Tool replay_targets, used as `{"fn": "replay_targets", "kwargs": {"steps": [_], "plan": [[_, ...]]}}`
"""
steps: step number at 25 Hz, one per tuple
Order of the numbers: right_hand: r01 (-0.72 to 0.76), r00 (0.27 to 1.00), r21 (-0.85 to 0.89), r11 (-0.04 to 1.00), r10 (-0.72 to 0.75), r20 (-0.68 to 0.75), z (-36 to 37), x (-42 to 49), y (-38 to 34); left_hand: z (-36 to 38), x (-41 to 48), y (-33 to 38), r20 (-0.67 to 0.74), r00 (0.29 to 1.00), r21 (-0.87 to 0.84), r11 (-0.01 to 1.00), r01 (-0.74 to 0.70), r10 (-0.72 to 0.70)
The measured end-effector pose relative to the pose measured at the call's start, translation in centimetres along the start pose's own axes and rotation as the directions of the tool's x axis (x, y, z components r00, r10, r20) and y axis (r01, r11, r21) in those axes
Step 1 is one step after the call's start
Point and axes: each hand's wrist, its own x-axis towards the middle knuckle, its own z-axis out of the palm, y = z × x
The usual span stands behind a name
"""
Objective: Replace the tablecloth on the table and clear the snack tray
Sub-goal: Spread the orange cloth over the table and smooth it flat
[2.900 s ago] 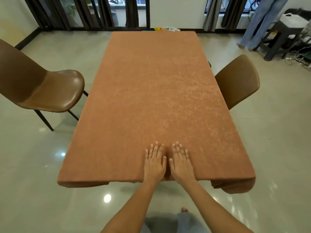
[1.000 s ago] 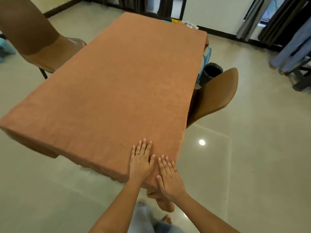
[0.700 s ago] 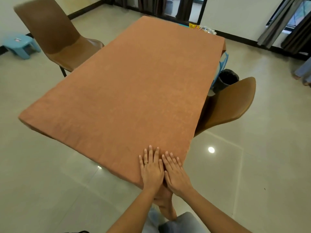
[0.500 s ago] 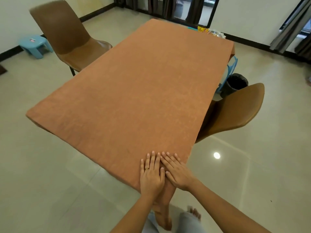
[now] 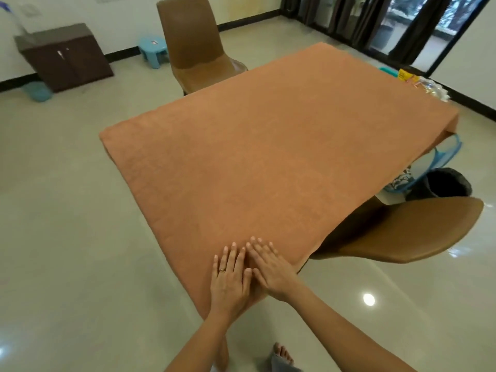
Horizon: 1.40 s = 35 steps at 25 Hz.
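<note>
pale tiled floor (image 5: 67, 237) surrounds the counter — an orange tablecloth (image 5: 268, 146) covers it. left hand (image 5: 229, 280) and right hand (image 5: 271, 267) press flat at its near corner, fingers straight, holding nothing; snack packets (image 5: 421, 84) sit at the far corner.

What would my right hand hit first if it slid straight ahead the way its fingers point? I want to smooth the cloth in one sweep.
Nothing, as far as this view shows. The right hand lies flat on the tablecloth, fingers aimed up-left across bare cloth. Much farther on stands the far chair, though depth is unclear.
</note>
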Motion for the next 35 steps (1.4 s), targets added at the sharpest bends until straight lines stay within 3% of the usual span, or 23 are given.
{"fn": "replay_targets", "kwargs": {"steps": [6, 14, 20, 24, 30, 33, 35], "plan": [[0.066, 0.998, -0.030, 0.997, -0.066, 0.025, 0.2, 0.6, 2.8, 1.4, -0.4, 0.6, -0.096, 0.992, 0.018, 0.997, 0.078, -0.076], [-0.241, 0.970, -0.013, 0.970, 0.240, -0.049, -2.9, 1.8, 12.5, 1.2, 0.2, 1.7, -0.123, 0.981, 0.039, 0.987, 0.154, -0.149], [0.006, 1.000, 0.096, 0.995, -0.004, -0.026, -1.3, 2.0, 7.1, 2.2, 5.5, 7.2, -0.176, 0.956, -0.121, 0.969, 0.215, -0.235], [0.095, 0.995, 0.010, 0.995, -0.095, 0.011, -2.0, 2.7, 10.5, 3.7, 6.9, 9.1, -0.190, 0.927, -0.009, 0.945, 0.326, -0.322], [0.027, 0.999, -0.039, 0.999, -0.025, 0.047, -5.7, 4.7, 21.2, 4.3, 7.2, 9.0, -0.200, 0.906, 0.071, 0.917, 0.392, -0.372], [-0.035, 0.998, -0.034, 0.999, 0.037, 0.058, -7.2, 5.7, 24.4, 4.6, 8.2, 10.8, -0.235, 0.853, 0.004, 0.877, 0.480, -0.466], [0.039, 0.998, 0.005, 0.999, -0.039, 0.057, -7.4, 5.7, 23.7, 5.1, 9.9, 13.6, -0.270, 0.824, -0.062, 0.863, 0.501, -0.498]]}}
